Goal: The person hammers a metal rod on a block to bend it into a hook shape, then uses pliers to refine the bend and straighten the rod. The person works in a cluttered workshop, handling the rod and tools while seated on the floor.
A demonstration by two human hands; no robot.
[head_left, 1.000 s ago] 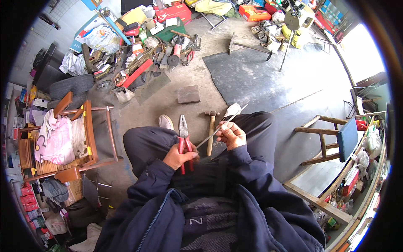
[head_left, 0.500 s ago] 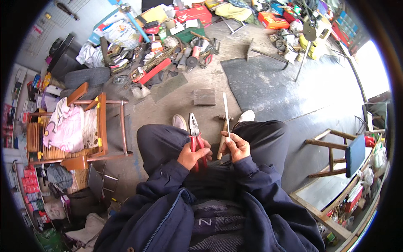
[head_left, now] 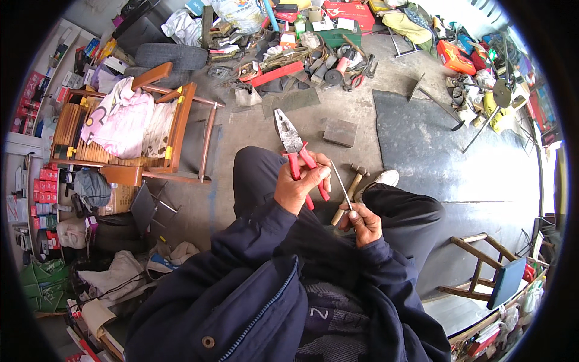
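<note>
Pliers [head_left: 292, 142] with red handles are in the left hand [head_left: 303, 184], raised off the floor and to the left of the hammer [head_left: 352, 186]. That hand is wrapped around the two handles, which stand apart from each other, and the metal nose points away from the body; whether the tips of the nose meet is too fine to tell. The right hand [head_left: 363, 224] is near the butt of the hammer, just to its right. Its thumb and fingers pinch the near end of a thin grey rod [head_left: 340, 183]. Seen from above, the rod slants across the hammer's handle, and its far end is close to the left fingers; I cannot tell whether it touches them.

The hammer has a wooden handle and is between the person's bent legs [head_left: 256, 175], head pointing away. A pale shoe [head_left: 388, 178] is just right of the hammer's head. Beyond the hammer, a brown block [head_left: 340, 132] sits on the floor [head_left: 356, 99], and a dark sheet [head_left: 434, 145] spreads to the hammer's right. Well beyond the hammer are a red tool [head_left: 339, 67] with a round disc and a long red bar [head_left: 277, 73]. Well left of the hammer is a wooden chair [head_left: 183, 130] bearing a pink cloth [head_left: 120, 117]; well right of it, a stool [head_left: 507, 282] with a blue seat.
</note>
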